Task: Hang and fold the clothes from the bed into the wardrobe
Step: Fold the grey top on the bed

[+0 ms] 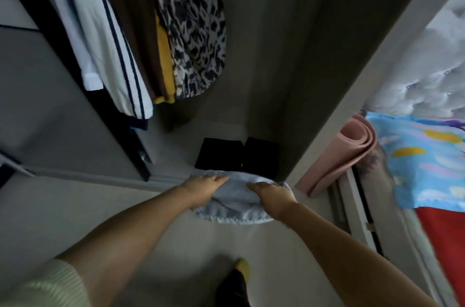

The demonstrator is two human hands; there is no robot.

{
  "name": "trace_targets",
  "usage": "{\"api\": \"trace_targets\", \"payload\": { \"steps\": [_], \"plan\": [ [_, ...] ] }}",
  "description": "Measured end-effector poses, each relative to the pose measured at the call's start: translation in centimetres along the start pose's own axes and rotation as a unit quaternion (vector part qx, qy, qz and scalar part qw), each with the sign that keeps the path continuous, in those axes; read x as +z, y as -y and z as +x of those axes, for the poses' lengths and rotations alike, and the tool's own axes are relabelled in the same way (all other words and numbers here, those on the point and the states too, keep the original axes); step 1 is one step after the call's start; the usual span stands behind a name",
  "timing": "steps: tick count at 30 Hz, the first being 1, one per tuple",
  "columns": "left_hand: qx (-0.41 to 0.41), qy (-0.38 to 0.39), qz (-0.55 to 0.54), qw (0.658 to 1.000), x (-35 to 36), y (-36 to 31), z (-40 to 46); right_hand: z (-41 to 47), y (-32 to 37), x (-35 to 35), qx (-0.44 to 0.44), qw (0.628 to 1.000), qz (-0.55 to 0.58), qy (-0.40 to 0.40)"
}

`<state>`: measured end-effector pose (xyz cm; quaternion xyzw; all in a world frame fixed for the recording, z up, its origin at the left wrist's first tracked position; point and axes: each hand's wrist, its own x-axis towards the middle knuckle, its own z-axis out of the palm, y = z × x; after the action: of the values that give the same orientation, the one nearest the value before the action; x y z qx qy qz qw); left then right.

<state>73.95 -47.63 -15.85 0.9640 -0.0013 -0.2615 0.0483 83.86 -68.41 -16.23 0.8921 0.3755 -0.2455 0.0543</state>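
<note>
A folded pale blue garment [235, 199] is held low at the open wardrobe's front edge. My left hand [201, 189] grips its left side with the thumb on top, and my right hand [273, 196] grips its right side. Just beyond it, two black folded items [219, 157] lie side by side on the wardrobe floor [176, 145]. Above, several clothes hang inside: a white garment with dark stripes [110, 55], a brown one [133, 17], a yellow one [164, 60] and a black-and-white patterned one [193, 30].
The wardrobe's right side panel [327, 80] stands close to my right hand. A rolled pink mat [344, 153] leans beside it. The bed with a blue patterned sheet [427, 155] and red cloth [445, 238] is at the right. My foot [239, 279] is on the pale floor.
</note>
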Motion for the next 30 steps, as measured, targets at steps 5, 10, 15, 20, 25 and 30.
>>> {"api": "trace_targets", "payload": {
  "steps": [5,10,15,20,25,30],
  "plan": [
    [0.007,-0.013,-0.025,1.000,0.2,4.8,4.2,6.7,0.5,-1.4,-0.056,0.997,0.049,0.016],
    [-0.017,-0.044,-0.016,0.999,-0.6,10.1,9.7,15.6,0.0,-2.7,-0.061,0.997,-0.032,0.028],
    [-0.029,-0.026,-0.004,0.999,0.6,15.0,15.9,24.1,-0.5,-2.4,-0.080,0.995,-0.037,0.057],
    [-0.016,-0.045,0.002,0.999,2.8,20.8,25.1,35.2,-1.8,0.4,-0.073,0.996,-0.028,0.054],
    [-0.020,-0.083,-0.016,0.996,5.4,26.4,35.4,45.5,-3.7,2.7,-0.038,0.998,-0.051,0.024],
    [-0.021,-0.172,0.022,0.985,9.1,30.9,44.6,55.3,-5.6,4.4,-0.004,0.997,-0.077,-0.026]
  ]
}}
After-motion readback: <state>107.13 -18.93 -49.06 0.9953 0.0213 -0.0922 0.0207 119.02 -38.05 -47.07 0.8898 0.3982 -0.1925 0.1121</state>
